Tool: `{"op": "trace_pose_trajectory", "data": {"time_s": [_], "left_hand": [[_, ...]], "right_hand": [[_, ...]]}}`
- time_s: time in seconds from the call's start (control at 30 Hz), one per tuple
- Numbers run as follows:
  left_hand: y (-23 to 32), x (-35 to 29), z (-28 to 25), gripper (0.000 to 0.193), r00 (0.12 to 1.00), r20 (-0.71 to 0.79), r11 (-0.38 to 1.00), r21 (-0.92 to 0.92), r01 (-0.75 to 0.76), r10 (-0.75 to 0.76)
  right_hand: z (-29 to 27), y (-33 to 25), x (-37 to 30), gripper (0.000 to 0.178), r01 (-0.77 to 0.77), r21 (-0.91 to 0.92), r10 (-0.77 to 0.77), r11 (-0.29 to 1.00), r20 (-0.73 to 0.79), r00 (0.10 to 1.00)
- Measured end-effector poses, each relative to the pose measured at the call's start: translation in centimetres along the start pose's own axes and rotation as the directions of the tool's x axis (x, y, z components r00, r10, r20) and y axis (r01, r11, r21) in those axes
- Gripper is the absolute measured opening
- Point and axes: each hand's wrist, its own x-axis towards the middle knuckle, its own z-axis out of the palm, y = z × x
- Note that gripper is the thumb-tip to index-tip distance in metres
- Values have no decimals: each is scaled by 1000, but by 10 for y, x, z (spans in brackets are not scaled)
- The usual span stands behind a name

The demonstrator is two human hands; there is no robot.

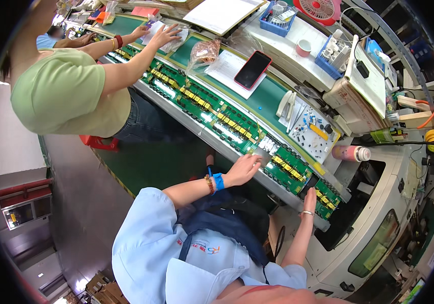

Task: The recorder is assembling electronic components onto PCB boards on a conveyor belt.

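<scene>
A row of green circuit boards (234, 124) with yellow parts down their middle and black parts along their sides lies on a long metal-edged conveyor. My left hand (245, 169), with a blue wristband and a beaded bracelet, is over the near edge of a board, its fingers bent together. A blurred grey patch shows at its fingertips; what it is I cannot make out. My right hand (310, 200), wearing a bangle, has its fingers straight at a dark gap beside the last board (327, 198), and nothing shows in it.
Beyond the boards lie a phone (253, 70), a bag of copper-coloured parts (205, 52), tweezers (293, 117) and a tray of small components (316, 131). A pink bottle (351, 153) lies by the white machine (364, 213) at right. A co-worker in green (70, 91) stands at left.
</scene>
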Motion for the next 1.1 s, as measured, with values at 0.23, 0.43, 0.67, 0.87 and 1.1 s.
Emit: {"op": "trace_pose_trajectory", "data": {"time_s": [0.23,0.43,0.67,0.87,1.1], "left_hand": [[-4,-12,-51,23,959,-257,991,90,-103,123],[-13,-15,-71,22,932,-355,996,68,-54,75],[-14,-21,-81,21,931,-355,995,86,-59,86],[-21,-25,-88,22,939,-340,997,66,-31,51],[-26,-25,-96,22,941,-332,997,69,-47,67]], "right_hand": [[32,-69,-21,43,501,-192,-530,844,-148,835],[105,-128,-5,28,606,-448,-627,658,120,770],[136,-134,34,15,544,-726,-578,420,248,777],[157,-139,44,10,539,-784,-560,307,309,768],[179,-143,41,10,581,-794,-577,178,394,715]]}}
